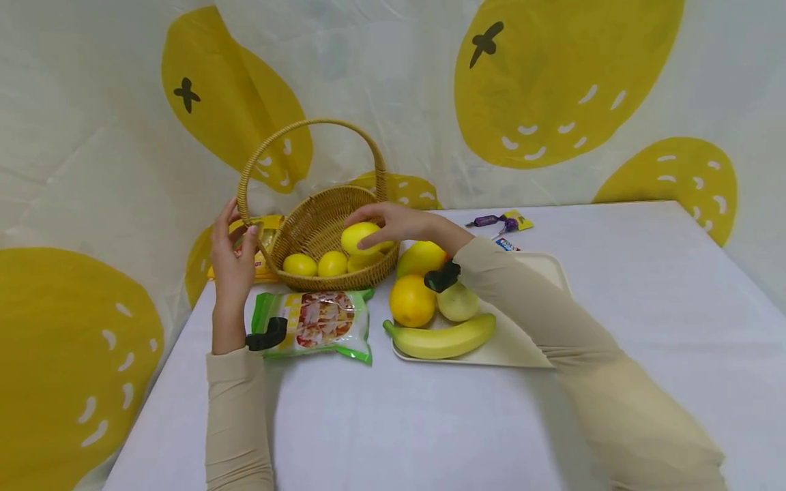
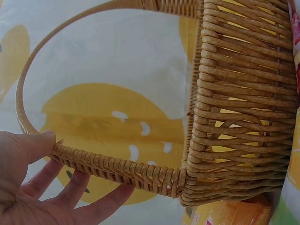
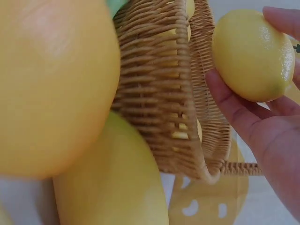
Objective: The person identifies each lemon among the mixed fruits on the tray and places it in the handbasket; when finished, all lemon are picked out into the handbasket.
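Note:
My right hand [image 1: 382, 222] holds a yellow lemon [image 1: 359, 238] just over the right rim of a wicker basket [image 1: 319, 217]. In the right wrist view the lemon [image 3: 253, 54] sits between thumb and fingers [image 3: 225, 101], beside the basket wall [image 3: 159, 93]. Two more lemons [image 1: 299, 264] [image 1: 332, 263] lie inside the basket. My left hand [image 1: 235, 235] grips the foot of the basket's handle [image 1: 248, 170] on its left side. The left wrist view shows the thumb [image 2: 33, 143] on top of the handle [image 2: 108, 166] and the fingers curled beneath.
A cream tray [image 1: 546, 266] to the right of the basket carries an orange [image 1: 412, 300], a banana [image 1: 442, 337], a pale green fruit [image 1: 459, 305] and a yellow fruit [image 1: 420, 258]. A green snack bag [image 1: 316, 324] lies before the basket. Wrapped sweets [image 1: 500, 221] lie behind the tray.

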The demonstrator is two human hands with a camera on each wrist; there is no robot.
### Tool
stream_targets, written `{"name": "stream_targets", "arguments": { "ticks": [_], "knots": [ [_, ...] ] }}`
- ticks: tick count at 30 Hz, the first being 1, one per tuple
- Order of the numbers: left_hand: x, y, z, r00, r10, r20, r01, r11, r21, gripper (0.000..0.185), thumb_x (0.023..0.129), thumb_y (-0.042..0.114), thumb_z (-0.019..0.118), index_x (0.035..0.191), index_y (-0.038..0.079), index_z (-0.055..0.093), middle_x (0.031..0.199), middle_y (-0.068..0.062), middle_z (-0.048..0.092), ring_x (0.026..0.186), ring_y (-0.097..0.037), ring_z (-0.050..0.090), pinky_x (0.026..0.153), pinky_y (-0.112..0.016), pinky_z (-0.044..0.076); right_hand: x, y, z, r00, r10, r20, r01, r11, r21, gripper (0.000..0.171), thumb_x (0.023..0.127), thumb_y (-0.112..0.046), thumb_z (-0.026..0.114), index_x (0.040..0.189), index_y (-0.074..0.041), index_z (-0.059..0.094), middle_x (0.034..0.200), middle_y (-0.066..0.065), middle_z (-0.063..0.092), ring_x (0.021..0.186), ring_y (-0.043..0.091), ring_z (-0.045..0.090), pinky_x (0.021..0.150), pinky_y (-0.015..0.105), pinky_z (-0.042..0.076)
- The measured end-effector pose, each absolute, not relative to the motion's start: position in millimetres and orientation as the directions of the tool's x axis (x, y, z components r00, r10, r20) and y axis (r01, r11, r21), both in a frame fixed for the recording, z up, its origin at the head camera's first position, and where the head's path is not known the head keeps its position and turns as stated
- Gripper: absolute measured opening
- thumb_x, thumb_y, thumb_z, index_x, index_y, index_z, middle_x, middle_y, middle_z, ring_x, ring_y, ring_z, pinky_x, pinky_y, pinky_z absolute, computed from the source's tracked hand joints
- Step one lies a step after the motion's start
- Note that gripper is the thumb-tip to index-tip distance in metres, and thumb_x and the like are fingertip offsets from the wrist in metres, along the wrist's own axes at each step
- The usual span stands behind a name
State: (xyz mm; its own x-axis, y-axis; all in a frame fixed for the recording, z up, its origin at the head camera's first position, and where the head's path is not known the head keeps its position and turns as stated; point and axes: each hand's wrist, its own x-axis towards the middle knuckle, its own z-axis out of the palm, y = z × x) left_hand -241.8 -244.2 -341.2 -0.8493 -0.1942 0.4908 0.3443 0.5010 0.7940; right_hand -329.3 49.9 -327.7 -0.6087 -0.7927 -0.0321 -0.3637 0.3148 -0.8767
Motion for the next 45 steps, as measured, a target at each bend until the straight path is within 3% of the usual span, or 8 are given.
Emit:
{"name": "stream_targets", "arguments": {
  "ticks": [14, 23, 33, 40, 45],
  "knots": [
    [-237.9, -248.3, -339.4, -0.844, -0.209, 0.494, 0.335, 0.513, 0.79, 0.056, 0.101, 0.01, 0.052, 0.152, 0.017, 0.032, 0.139, -0.014, 0.042, 0.121, -0.035, 0.051, 0.078, -0.012, 0.049, -315.9, 6.7, -342.5, -0.564, -0.823, -0.069, -0.361, 0.32, -0.876, 0.052, 0.089, -0.011, 0.069, 0.137, -0.002, 0.05, 0.141, 0.009, 0.05, 0.122, 0.019, 0.047, 0.101, 0.028, 0.041],
    [-236.4, -247.9, -338.8, -0.845, -0.202, 0.495, 0.335, 0.522, 0.785, 0.055, 0.101, 0.01, 0.051, 0.152, 0.019, 0.033, 0.139, -0.014, 0.042, 0.123, -0.035, 0.051, 0.078, -0.01, 0.049, -317.3, 9.8, -348.7, -0.573, -0.816, -0.075, -0.446, 0.387, -0.807, 0.048, 0.089, -0.013, 0.071, 0.135, -0.005, 0.056, 0.142, 0.007, 0.051, 0.134, 0.02, 0.041, 0.111, 0.033, 0.033],
    [-236.3, -249.6, -338.8, -0.838, -0.193, 0.51, 0.349, 0.53, 0.773, 0.053, 0.101, 0.01, 0.052, 0.151, 0.018, 0.035, 0.139, -0.015, 0.043, 0.121, -0.034, 0.052, 0.078, -0.009, 0.049, -319.1, 15.3, -350.9, -0.565, -0.817, -0.116, -0.459, 0.428, -0.779, 0.046, 0.094, -0.011, 0.065, 0.138, -0.003, 0.054, 0.143, 0.012, 0.049, 0.13, 0.023, 0.046, 0.108, 0.031, 0.037],
    [-239.6, -247.6, -338.6, -0.836, -0.191, 0.514, 0.35, 0.536, 0.769, 0.054, 0.101, 0.01, 0.052, 0.151, 0.019, 0.035, 0.139, -0.015, 0.044, 0.121, -0.034, 0.053, 0.079, -0.012, 0.05, -319.3, 22.5, -350.6, -0.654, -0.741, -0.152, -0.262, 0.411, -0.873, 0.042, 0.092, -0.002, 0.064, 0.133, 0.002, 0.057, 0.138, 0.015, 0.056, 0.129, 0.026, 0.05, 0.101, 0.031, 0.047],
    [-240.0, -246.3, -338.6, -0.847, -0.2, 0.492, 0.324, 0.541, 0.776, 0.054, 0.101, 0.012, 0.052, 0.151, 0.021, 0.034, 0.14, -0.012, 0.043, 0.122, -0.032, 0.053, 0.091, -0.025, 0.052, -319.8, 28.8, -348.3, -0.647, -0.747, -0.154, -0.197, 0.359, -0.912, 0.046, 0.091, -0.005, 0.068, 0.135, 0.001, 0.056, 0.14, 0.016, 0.053, 0.13, 0.029, 0.049, 0.102, 0.032, 0.046]
  ]
}}
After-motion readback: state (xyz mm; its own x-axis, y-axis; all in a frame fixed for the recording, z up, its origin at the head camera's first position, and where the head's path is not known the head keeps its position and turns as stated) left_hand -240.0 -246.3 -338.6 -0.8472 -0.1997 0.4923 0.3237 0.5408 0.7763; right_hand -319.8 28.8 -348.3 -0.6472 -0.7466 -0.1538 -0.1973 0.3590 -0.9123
